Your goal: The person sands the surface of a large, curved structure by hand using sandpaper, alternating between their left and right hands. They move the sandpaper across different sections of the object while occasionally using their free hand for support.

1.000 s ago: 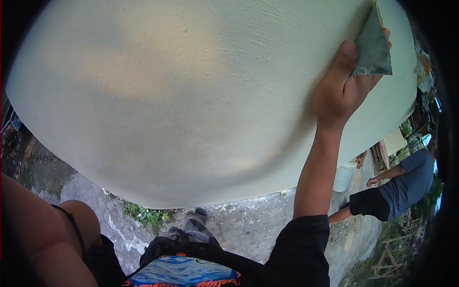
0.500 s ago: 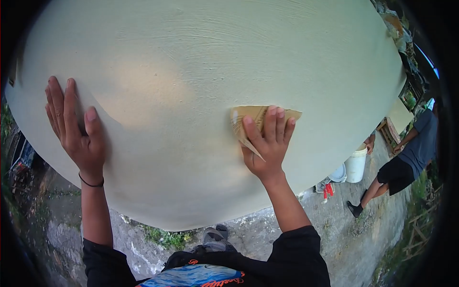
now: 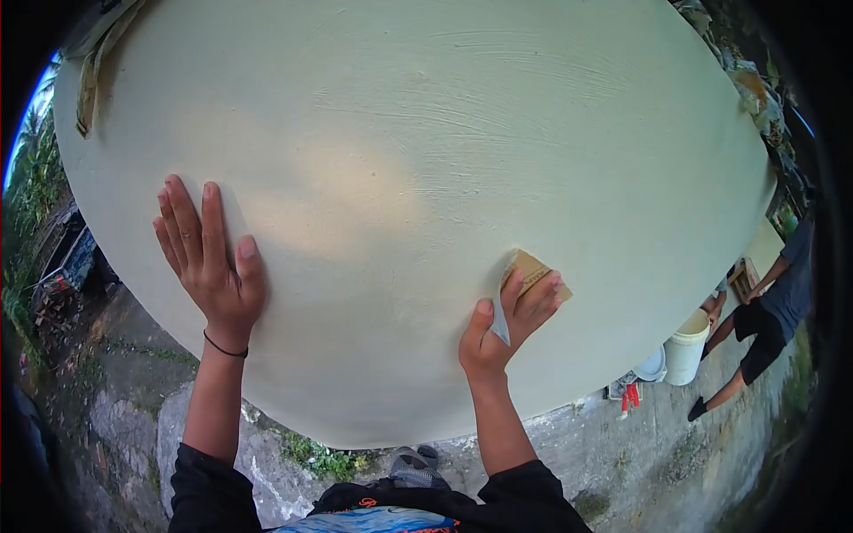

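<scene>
Right hand: fingers closed lightly on a folded sheet of stiff paper, brown on one face and grey on the other. The fingers lie across the brown face; a narrow grey flap shows between thumb and forefinger. The folded sheet is at the large, smooth, cream-coloured curved panel, right of its middle and towards the wearer's side.

Left hand: fingers extended and released, holding nothing, laid on the left part of the same panel; thumb set apart from the rest. A thin black cord band circles the wrist. Both forearms run back to short black sleeves.

Panel: fine curved ridges cross its upper half, with small pits near the middle (a warm patch of light falls there too). At upper left a tan, ragged-edged strip overlaps it.

Beyond the right edge: a white plastic bucket, upright on grey concrete ground, with another person's hand at its rim; grip cannot be told. Just beside it are a round, pale-blue item, probably a lid or basin, and a small red object. A person in a grey shirt and black shorts stands near. Low green plants grow by the near edge, beside a grey patterned shoe.
</scene>
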A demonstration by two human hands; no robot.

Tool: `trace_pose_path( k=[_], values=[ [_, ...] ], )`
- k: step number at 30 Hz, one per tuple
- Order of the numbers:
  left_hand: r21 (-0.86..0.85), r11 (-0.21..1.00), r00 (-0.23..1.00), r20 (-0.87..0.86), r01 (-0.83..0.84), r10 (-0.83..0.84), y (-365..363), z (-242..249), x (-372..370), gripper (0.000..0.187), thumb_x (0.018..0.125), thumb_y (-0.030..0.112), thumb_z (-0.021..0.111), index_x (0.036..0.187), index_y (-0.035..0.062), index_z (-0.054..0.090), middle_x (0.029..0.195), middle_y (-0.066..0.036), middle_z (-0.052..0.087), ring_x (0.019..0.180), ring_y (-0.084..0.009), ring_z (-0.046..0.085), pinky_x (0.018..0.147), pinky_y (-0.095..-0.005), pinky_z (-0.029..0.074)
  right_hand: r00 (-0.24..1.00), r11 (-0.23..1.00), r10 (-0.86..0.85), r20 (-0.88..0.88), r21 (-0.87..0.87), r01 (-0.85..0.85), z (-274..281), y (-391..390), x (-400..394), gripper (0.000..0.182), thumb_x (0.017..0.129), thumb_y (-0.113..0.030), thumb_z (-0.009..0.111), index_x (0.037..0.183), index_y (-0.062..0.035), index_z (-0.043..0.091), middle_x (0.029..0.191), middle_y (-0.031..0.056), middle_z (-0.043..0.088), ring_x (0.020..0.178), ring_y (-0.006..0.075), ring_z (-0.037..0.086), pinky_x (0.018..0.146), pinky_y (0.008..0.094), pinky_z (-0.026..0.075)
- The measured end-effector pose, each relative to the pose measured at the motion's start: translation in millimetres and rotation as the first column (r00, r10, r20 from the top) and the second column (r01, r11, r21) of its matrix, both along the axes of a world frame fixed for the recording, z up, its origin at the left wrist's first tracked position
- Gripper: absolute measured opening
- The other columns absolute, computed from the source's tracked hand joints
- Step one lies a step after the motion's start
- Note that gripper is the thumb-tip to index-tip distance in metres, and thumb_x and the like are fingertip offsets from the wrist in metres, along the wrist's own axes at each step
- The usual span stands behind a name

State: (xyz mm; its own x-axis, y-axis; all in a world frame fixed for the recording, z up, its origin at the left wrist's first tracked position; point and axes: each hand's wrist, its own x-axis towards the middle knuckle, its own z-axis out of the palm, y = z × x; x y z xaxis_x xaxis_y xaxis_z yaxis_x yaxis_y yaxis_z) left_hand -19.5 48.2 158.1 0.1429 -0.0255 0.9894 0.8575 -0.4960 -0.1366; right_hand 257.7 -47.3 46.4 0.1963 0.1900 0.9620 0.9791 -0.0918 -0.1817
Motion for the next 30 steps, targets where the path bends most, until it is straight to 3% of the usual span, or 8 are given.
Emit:
trace_pose_path(
  k=[5,9,10,13,18,21,26,30],
  values=[
    [0.006,1.000,1.000,0.015,0.027,-0.027,1,-2,0,0.051,0.093,0.026,0.038,0.137,0.0024,0.043,0.149,-0.018,0.030,0.140,-0.0323,0.023,0.113,-0.0452,0.012,0.985,0.982,0.027,-0.168,0.191,0.006,102,9,0,0.057,0.094,-0.030,0.039,0.148,-0.0170,0.024,0.153,0.0239,0.005,0.142,0.0417,0.001,0.108,0.0584,-0.003],
    [0.021,0.999,0.999,0.019,0.039,-0.040,2,-1,0,0.050,0.093,0.026,0.039,0.137,0.0028,0.043,0.148,-0.017,0.032,0.140,-0.0316,0.024,0.113,-0.0455,0.012,0.993,0.997,0.063,0.103,-0.053,-0.058,7,12,-33,0.058,0.093,-0.029,0.043,0.147,-0.0203,0.026,0.153,0.0242,0.008,0.142,0.0411,0.001,0.109,0.0585,-0.006],
    [0.031,0.999,0.999,0.021,0.040,-0.041,3,0,0,0.049,0.093,0.025,0.039,0.137,0.0029,0.044,0.148,-0.016,0.032,0.140,-0.0316,0.024,0.113,-0.0456,0.013,0.988,0.997,0.064,0.141,-0.042,-0.059,-33,13,-36,0.061,0.087,-0.030,0.048,0.146,-0.0264,0.030,0.154,0.0207,0.010,0.144,0.0327,0.002,0.109,0.0570,-0.009],
    [0.037,0.998,0.998,0.032,0.044,-0.045,4,-2,1,0.049,0.093,0.025,0.040,0.137,0.0033,0.044,0.148,-0.016,0.032,0.140,-0.0316,0.025,0.113,-0.0458,0.013,0.995,0.995,0.083,0.064,-0.061,-0.079,-40,1,-24,0.061,0.087,-0.031,0.050,0.146,-0.0266,0.030,0.153,0.0214,0.009,0.144,0.0337,0.001,0.109,0.0566,-0.009],
    [0.033,0.998,0.997,0.037,0.061,-0.063,3,-2,2,0.048,0.093,0.026,0.041,0.136,0.0045,0.045,0.148,-0.016,0.034,0.139,-0.0317,0.026,0.113,-0.0462,0.014,0.993,0.990,0.054,-0.101,0.138,-0.040,99,6,4,0.054,0.099,-0.034,0.031,0.146,-0.0096,0.028,0.154,0.0194,0.007,0.143,0.0357,-0.001,0.110,0.0546,-0.005],
    [0.049,0.997,0.997,0.042,0.059,-0.061,5,-1,3,0.048,0.094,0.027,0.041,0.136,0.0052,0.045,0.147,-0.015,0.035,0.139,-0.0315,0.027,0.112,-0.0466,0.015,1.000,0.994,0.002,-0.029,0.112,0.002,100,8,1,0.054,0.099,-0.034,0.031,0.145,-0.0078,0.029,0.154,0.0188,0.008,0.143,0.0348,0.001,0.110,0.0547,-0.005],
    [0.062,0.996,0.996,0.046,0.070,-0.073,4,-2,3,0.048,0.095,0.030,0.040,0.137,0.0062,0.045,0.147,-0.014,0.035,0.139,-0.0310,0.028,0.112,-0.0469,0.015,0.994,0.998,0.050,0.094,-0.054,-0.045,-53,-1,-4,0.052,0.098,-0.036,0.034,0.146,-0.0174,0.028,0.154,0.0215,0.008,0.143,0.0362,0.000,0.110,0.0550,-0.007],
    [0.083,0.990,0.989,0.090,0.110,-0.117,9,-3,4,0.047,0.091,0.031,0.044,0.134,0.0131,0.050,0.147,-0.009,0.037,0.139,-0.0253,0.027,0.114,-0.0429,0.014,0.996,0.996,0.083,0.023,-0.042,-0.082,-22,-8,15,0.062,0.090,-0.031,0.050,0.147,-0.0192,0.027,0.154,0.0212,0.007,0.143,0.0354,0.000,0.110,0.0555,-0.008]
  ],
)
